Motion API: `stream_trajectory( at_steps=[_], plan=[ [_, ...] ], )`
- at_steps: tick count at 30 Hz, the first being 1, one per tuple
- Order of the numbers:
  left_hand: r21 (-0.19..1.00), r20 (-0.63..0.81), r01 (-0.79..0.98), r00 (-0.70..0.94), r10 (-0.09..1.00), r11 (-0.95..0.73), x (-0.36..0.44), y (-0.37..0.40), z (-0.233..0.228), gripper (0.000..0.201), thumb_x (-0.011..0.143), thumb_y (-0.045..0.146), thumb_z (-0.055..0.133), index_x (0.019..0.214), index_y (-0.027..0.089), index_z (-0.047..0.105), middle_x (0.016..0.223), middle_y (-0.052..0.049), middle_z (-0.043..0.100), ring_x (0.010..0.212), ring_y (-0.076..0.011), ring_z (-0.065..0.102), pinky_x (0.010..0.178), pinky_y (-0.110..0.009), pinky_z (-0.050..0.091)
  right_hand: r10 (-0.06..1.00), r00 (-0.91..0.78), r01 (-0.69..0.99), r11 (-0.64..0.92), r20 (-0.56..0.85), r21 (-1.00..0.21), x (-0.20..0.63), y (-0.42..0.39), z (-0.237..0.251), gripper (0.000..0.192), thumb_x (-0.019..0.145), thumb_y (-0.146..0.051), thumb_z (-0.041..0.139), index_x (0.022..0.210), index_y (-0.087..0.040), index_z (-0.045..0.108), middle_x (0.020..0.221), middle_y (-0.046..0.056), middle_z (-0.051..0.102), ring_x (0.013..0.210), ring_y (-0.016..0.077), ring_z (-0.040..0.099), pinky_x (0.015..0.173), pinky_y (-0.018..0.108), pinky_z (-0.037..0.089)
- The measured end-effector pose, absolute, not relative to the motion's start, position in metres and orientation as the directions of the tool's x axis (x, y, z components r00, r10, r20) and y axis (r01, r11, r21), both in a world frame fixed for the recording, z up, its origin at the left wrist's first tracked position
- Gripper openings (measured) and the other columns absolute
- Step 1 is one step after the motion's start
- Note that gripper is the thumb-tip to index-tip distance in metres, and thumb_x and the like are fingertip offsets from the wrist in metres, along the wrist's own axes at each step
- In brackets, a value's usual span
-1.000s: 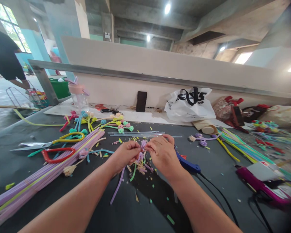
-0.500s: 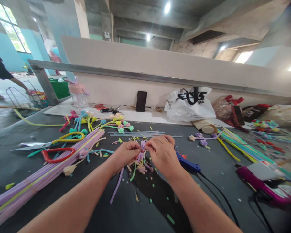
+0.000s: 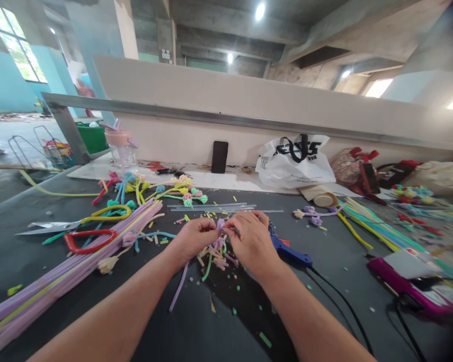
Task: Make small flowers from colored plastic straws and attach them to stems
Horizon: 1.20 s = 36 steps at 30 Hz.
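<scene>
Between my two hands is a small light-purple pipe cleaner flower [image 3: 221, 223], partly covered by the fingers. My left hand [image 3: 196, 239] pinches it from the left, and a purple stem [image 3: 179, 286] hangs below that hand. On the flower's other side, the thumb and fingertips of my right hand [image 3: 251, 239] are closed on it too. Beneath them lies a heap of short cut pipe cleaner pieces [image 3: 221, 259] in pink, peach and green. A blue glue gun [image 3: 292, 253] rests just right of my right hand, its front end hidden.
Scissors [image 3: 115, 236] with red and yellow handles lie left, by a bundle of purple pipe cleaners [image 3: 79, 271]. Finished flowers [image 3: 184, 191] and clear sticks [image 3: 226, 208] are behind my hands. A phone [image 3: 219, 157], white bag [image 3: 294, 161] and pink-lidded jug [image 3: 121, 148] stand along the back.
My fingertips have shifted slightly around the purple flower, still gripping it. The person at the far left has moved almost out of view.
</scene>
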<state>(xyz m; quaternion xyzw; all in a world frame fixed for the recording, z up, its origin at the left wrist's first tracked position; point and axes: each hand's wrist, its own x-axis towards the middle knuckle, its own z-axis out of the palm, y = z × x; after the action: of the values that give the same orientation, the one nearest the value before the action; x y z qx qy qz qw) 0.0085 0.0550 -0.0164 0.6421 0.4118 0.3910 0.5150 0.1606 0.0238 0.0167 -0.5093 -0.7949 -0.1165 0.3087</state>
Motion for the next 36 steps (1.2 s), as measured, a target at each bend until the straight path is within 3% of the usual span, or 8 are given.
stream_trajectory(
  at_steps=[4,8,14,36],
  plan=[
    [0.981,0.12,0.104,0.334,0.935,-0.163,0.008,0.055,-0.014,0.02,0.067,0.032,0.058,0.059,0.015,0.052,0.052,0.007,0.038,0.048,-0.0056,0.03,0.045,-0.019,0.022,0.732,-0.272,0.846,0.491,0.624,-0.207,0.162,0.025,0.016,0.004,0.076,-0.019,0.059,0.074,-0.021,0.057,0.077,0.001,0.063,0.082,0.0182,0.056,0.085,0.035,0.027],
    [0.995,0.045,0.065,0.33,0.943,-0.07,0.007,0.051,-0.007,0.022,0.066,0.036,0.059,0.062,0.016,0.051,0.048,0.009,0.035,0.043,-0.0046,0.025,0.043,-0.02,0.019,0.727,-0.204,0.829,0.485,0.656,-0.279,0.166,0.026,0.017,0.003,0.078,-0.018,0.054,0.079,-0.02,0.056,0.079,0.001,0.063,0.083,0.0182,0.056,0.079,0.033,0.031],
    [1.0,0.001,0.001,0.335,0.942,-0.001,0.008,0.049,-0.004,0.025,0.063,0.039,0.062,0.063,0.016,0.051,0.045,0.01,0.032,0.04,-0.0038,0.021,0.042,-0.02,0.016,0.716,-0.224,0.826,0.5,0.662,-0.261,0.165,0.026,0.016,0.006,0.073,-0.016,0.057,0.077,-0.021,0.056,0.081,0.002,0.064,0.085,0.0198,0.057,0.082,0.035,0.03],
    [0.996,0.041,0.059,0.422,0.905,-0.072,0.003,0.051,-0.004,0.021,0.072,0.031,0.051,0.058,0.016,0.046,0.048,0.008,0.033,0.043,-0.0054,0.024,0.042,-0.02,0.017,0.751,-0.229,0.841,0.473,0.619,-0.264,0.164,0.028,0.012,0.007,0.074,-0.014,0.057,0.071,-0.02,0.055,0.075,0.0,0.062,0.08,0.0168,0.057,0.082,0.034,0.028]
  ],
)
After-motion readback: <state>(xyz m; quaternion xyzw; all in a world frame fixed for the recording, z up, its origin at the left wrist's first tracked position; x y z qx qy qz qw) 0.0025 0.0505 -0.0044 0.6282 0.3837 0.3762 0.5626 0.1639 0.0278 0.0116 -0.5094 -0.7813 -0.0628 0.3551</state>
